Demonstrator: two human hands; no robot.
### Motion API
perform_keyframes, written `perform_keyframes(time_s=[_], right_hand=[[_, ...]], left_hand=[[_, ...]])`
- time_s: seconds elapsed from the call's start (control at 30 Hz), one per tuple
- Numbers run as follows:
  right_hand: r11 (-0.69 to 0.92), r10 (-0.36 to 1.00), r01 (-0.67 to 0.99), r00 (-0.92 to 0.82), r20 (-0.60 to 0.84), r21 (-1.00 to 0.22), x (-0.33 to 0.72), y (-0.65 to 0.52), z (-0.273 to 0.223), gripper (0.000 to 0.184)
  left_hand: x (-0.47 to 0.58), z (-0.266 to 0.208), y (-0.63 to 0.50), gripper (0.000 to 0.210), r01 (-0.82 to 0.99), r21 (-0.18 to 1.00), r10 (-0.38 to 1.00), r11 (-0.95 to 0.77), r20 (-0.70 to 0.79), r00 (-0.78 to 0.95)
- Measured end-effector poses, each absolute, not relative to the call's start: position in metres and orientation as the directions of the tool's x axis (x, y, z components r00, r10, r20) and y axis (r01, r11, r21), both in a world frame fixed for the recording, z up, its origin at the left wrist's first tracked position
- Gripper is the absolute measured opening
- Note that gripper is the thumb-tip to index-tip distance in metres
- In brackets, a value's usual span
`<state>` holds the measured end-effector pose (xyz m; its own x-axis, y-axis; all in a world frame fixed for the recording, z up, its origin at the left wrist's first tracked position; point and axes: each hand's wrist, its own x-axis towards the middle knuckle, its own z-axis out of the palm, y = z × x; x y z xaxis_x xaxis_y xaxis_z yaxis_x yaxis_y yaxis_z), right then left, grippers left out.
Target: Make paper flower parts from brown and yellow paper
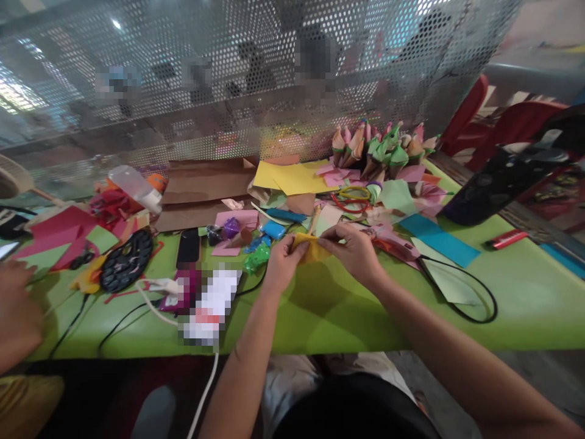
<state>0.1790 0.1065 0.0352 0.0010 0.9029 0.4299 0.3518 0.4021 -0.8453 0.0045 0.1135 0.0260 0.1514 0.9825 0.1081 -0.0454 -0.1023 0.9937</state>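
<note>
My left hand [284, 262] and my right hand [350, 249] meet over the front middle of the table, each pinching an edge of a small piece of yellow paper [314, 251]. A thin pale stick-like piece [315, 221] rises just behind the paper; whether it is attached I cannot tell. Left of my left hand lie a crumpled green wrapper [256, 259] and a blue wrapped bundle [274, 230]. Beyond my right hand rests a pink hot glue gun [397, 244] with a black cord.
Paper cones [388, 146] in pink and green stand at the back right. A black bottle [498, 183] leans near a red lighter-like object [506, 239]. Yellow sheets [292, 177], a phone [189, 249] and cords cover the green table [356, 323]. Another person's hand [18, 311] is at left.
</note>
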Motion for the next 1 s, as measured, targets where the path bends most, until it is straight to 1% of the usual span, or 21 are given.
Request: perform_keyframes(time_s=[0.17,0.3,0.4,0.53,0.67,0.77,0.93,1.0], right_hand=[[0.351,0.930,0.364,-0.029,0.366,-0.863,0.182,0.108,0.032,0.023],[0.329,0.937,0.383,-0.017,0.349,-0.863,0.184,0.111,0.027,0.023],[0.331,0.938,0.388,-0.039,0.344,-0.860,0.184,0.112,0.027,0.022],[0.333,0.940,0.370,-0.052,0.338,-0.867,0.186,0.112,0.029,0.017],[0.311,0.946,0.368,-0.028,0.323,-0.877,0.188,0.113,0.030,0.015],[0.316,0.943,0.394,-0.025,0.333,-0.863,0.190,0.114,0.030,0.017],[0.318,0.940,0.430,-0.028,0.339,-0.845,0.192,0.116,0.030,0.026],[0.318,0.940,0.437,-0.033,0.338,-0.842,0.192,0.116,0.030,0.026]], left_hand=[[0.002,0.024,0.115,0.032,-0.035,0.996,0.988,-0.081,0.085,0.130],[0.001,0.023,0.114,0.034,-0.004,0.998,0.989,-0.065,0.065,0.132],[0.000,0.025,0.114,0.034,0.026,0.997,0.990,-0.075,0.071,0.123],[0.000,0.025,0.115,0.035,0.030,0.995,0.994,-0.091,0.089,0.064],[0.000,0.026,0.115,0.043,0.005,0.996,0.996,-0.086,0.086,0.005],[-0.001,0.027,0.114,0.045,0.024,0.995,0.995,-0.096,0.096,0.005],[-0.003,0.027,0.115,0.045,0.062,0.985,0.987,-0.158,0.157,0.018],[-0.004,0.026,0.116,0.044,0.078,0.983,0.986,-0.169,0.168,0.020]])
